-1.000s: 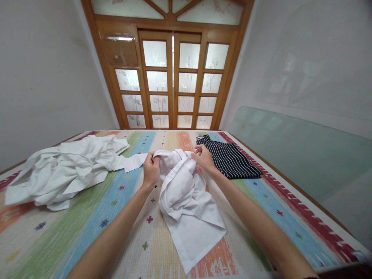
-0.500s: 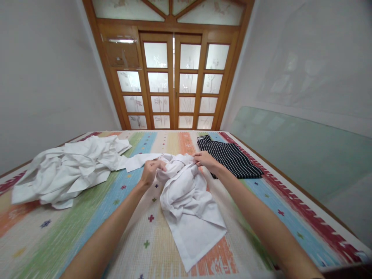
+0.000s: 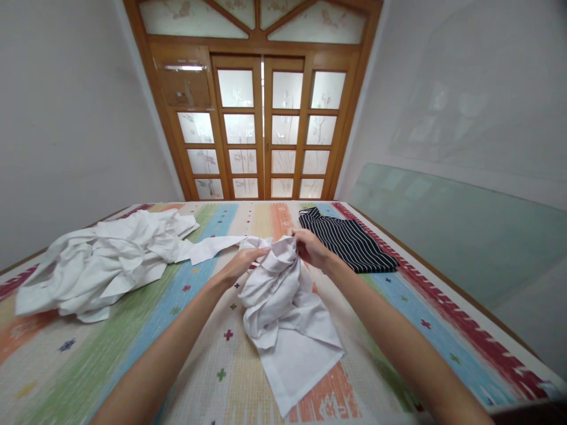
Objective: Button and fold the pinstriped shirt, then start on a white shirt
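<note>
A crumpled white shirt (image 3: pixel 277 301) lies in the middle of the patterned cloth, its top bunched up between my hands and a flat corner spread toward me. My left hand (image 3: pixel 248 260) pinches the bunched fabric from the left, thumb on top. On the other side, my right hand (image 3: pixel 310 247) grips the top edge with fingers curled, partly hidden by the fabric. A sleeve-like white strip (image 3: pixel 212 247) runs left from the bunch to a heap of white clothes (image 3: pixel 110 260).
A black garment with white stripes (image 3: pixel 349 239) lies folded beyond my right hand. The striped cloth (image 3: pixel 221 375) covers the table. A pale green glass panel (image 3: pixel 443 224) leans along the right wall. Wooden doors with glass panes (image 3: pixel 261 118) stand at the back.
My left hand has shifted right, closer to my right hand, and changed its hold on the shirt. The bunched top is drawn up slightly; the heap and striped garment stay put.
</note>
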A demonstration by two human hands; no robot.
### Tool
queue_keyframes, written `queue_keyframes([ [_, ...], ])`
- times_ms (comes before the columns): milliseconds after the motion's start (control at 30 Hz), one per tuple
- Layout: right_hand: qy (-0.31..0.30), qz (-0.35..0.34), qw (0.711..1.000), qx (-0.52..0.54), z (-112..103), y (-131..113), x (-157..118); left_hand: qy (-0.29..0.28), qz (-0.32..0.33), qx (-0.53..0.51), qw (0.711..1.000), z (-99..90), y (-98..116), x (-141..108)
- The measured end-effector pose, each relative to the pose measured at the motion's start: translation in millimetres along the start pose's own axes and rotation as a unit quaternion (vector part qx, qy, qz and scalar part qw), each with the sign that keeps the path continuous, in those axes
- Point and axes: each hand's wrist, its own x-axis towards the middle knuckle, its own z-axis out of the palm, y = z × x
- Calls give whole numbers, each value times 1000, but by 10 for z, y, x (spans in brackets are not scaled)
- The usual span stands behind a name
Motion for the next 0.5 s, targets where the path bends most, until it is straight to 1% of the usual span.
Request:
queue_keyframes([
  [100, 30, -2, 999, -16, 1, -7, -3, 5, 24, -14, 1000, 35, 21, 3],
  [167, 53, -16, 998, -42, -15, -8, -9, 14, 33, -21, 999, 48, 17, 21],
  [200, 54, -29, 996, -64, -29, -8, -15, 23, 38, -33, 998, 48, 13, 33],
  [267, 25, -53, 990, -129, -69, -8, -33, 60, 48, -84, 993, 30, 7, 63],
  [300, 0, -62, 983, -170, -96, -8, -43, 87, 51, -115, 988, 13, 8, 79],
  [367, -38, -66, 960, -268, -159, -6, -61, 138, 58, -163, 975, -38, 16, 106],
  [433, -41, -58, 931, -358, -224, -5, -70, 176, 70, -184, 965, -94, 27, 125],
  [500, -32, -39, 916, -399, -280, 0, -71, 211, 88, -166, 959, -131, 32, 127],
])
